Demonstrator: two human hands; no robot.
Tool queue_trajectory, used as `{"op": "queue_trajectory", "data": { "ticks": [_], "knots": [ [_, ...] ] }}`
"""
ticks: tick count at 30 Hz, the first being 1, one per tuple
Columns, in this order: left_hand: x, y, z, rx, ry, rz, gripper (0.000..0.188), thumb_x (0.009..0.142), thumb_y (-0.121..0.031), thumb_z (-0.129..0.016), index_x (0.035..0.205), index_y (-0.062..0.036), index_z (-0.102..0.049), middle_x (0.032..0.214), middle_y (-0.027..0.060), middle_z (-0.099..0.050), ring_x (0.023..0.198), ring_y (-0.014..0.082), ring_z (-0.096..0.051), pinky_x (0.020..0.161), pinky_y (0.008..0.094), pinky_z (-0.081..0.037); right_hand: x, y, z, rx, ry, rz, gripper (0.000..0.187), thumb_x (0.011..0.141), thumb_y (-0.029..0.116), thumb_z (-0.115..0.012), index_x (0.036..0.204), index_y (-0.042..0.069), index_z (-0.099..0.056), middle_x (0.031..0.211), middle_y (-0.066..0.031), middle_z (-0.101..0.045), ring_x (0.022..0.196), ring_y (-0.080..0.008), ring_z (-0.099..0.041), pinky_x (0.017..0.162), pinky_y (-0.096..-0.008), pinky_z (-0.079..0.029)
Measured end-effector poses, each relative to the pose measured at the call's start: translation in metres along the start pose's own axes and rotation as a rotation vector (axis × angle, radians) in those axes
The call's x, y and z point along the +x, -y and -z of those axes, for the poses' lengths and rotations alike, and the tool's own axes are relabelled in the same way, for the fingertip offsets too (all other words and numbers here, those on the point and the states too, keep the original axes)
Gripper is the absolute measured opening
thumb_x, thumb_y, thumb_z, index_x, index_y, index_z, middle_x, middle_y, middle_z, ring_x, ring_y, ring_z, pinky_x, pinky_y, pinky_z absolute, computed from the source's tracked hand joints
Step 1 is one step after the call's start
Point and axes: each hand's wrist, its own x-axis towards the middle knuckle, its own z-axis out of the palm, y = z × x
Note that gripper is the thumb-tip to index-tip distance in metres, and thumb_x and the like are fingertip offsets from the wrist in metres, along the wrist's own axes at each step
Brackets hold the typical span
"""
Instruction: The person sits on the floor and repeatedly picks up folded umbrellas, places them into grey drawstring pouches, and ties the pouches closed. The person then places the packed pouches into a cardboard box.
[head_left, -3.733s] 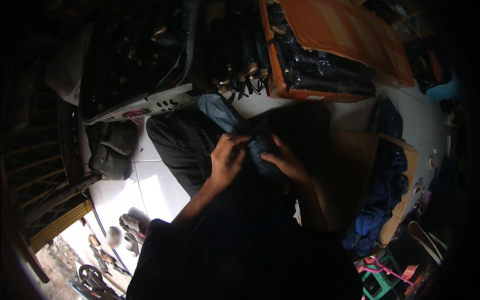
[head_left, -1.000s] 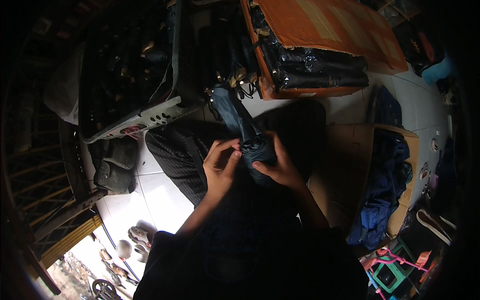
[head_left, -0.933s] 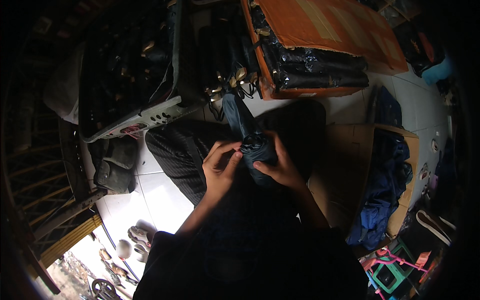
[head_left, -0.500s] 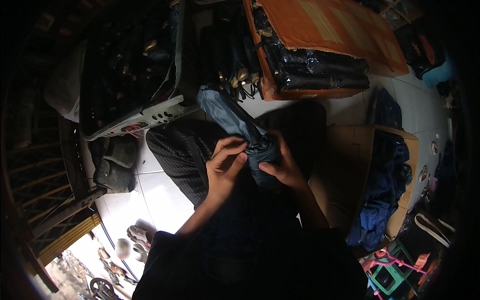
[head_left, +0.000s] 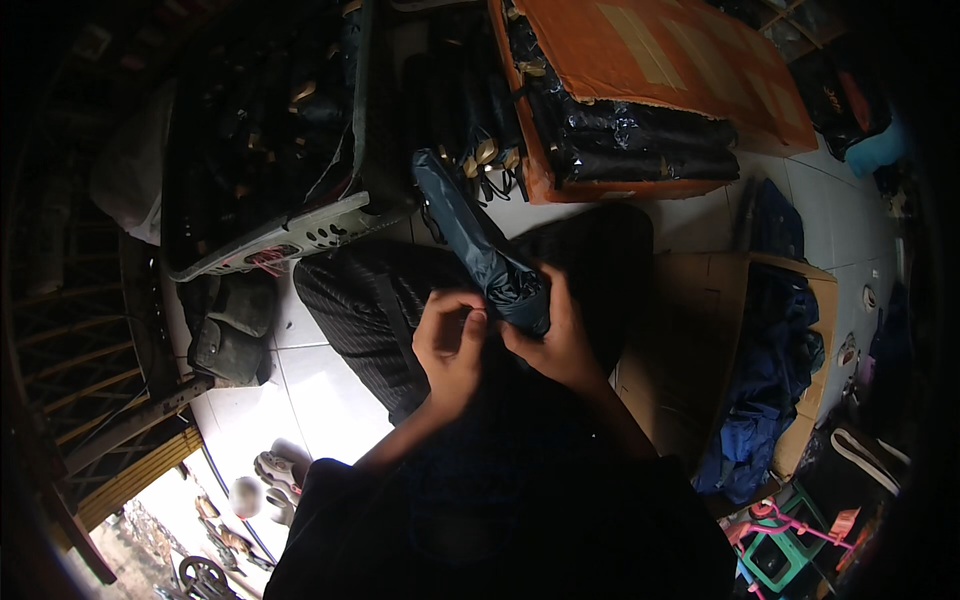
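A dark blue-grey folding umbrella (head_left: 465,225), its cloth gathered into a long roll, slants across my lap with its far end up and to the left. My right hand (head_left: 562,338) is wrapped around the near end, thumb on the near side and fingers along the right. Bunched folds of cloth show just above that thumb. Beside the umbrella's left edge, my left hand (head_left: 447,340) has thumb and forefinger pinched together. What lies between those fingertips, if anything, is too small to make out.
A grey plastic crate (head_left: 335,222) with dark umbrellas stands at far left. An orange carton (head_left: 690,60) holds wrapped black bundles at far right. Between them lie several umbrellas (head_left: 485,150). On the right, a cardboard box (head_left: 690,320) contains blue cloth (head_left: 765,385). A dark bag (head_left: 232,335) sits left.
The umbrella has turned steeper, and its loose cloth now looks narrower and smoother. My right hand has shifted slightly up and left. My left fingers have drawn together at the umbrella's edge.
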Motion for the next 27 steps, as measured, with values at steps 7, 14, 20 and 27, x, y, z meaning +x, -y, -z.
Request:
{"op": "queue_trajectory", "data": {
  "ticks": [7, 14, 20, 27],
  "knots": [
    [0.026, -0.004, 0.013, -0.039, 0.226, 0.106, 0.017, 0.081, 0.010, -0.063, 0.098, 0.0041, -0.062, 0.095, 0.0056, -0.058, 0.087, 0.0131, -0.057, 0.078, 0.0258, -0.047, 0.001, 0.003, 0.006, 0.007, -0.033, 0.005, 0.067, 0.073, 0.017, -0.075, 0.125, -0.003, -0.039, 0.106, -0.0218, -0.059, 0.098, -0.0314, -0.064, 0.084, -0.0378, -0.049],
    [0.021, -0.006, 0.012, 0.510, 0.147, -0.401, 0.013, 0.075, 0.009, -0.067, 0.088, 0.0047, -0.065, 0.090, 0.0123, -0.060, 0.085, 0.0207, -0.060, 0.070, 0.0284, -0.050, 0.001, -0.003, 0.006, -0.172, -0.003, 0.048, 0.069, 0.072, 0.014, -0.075, 0.126, -0.003, -0.036, 0.101, -0.0203, -0.060, 0.095, -0.0273, -0.064, 0.081, -0.0350, -0.050],
    [0.005, 0.000, 0.003, 0.099, 0.082, -0.125, 0.009, 0.085, -0.002, -0.062, 0.093, 0.0014, -0.061, 0.092, 0.0084, -0.058, 0.085, 0.0163, -0.056, 0.078, 0.0255, -0.043, 0.000, -0.004, 0.002, -0.354, -0.092, 0.183, 0.070, 0.068, 0.016, -0.077, 0.125, -0.003, -0.040, 0.105, -0.0238, -0.058, 0.089, -0.0355, -0.065, 0.077, -0.0387, -0.052],
    [0.014, 0.002, -0.004, -0.598, 0.039, 0.601, 0.051, 0.090, -0.018, -0.064, 0.130, -0.0047, -0.037, 0.114, 0.0047, -0.051, 0.106, 0.0139, -0.050, 0.096, 0.0280, -0.037, 0.004, -0.004, 0.003, -0.471, -0.086, 0.411, 0.068, 0.067, 0.021, -0.079, 0.123, -0.001, -0.046, 0.107, -0.0200, -0.059, 0.088, -0.0341, -0.066, 0.072, -0.0396, -0.055]
  ]
}}
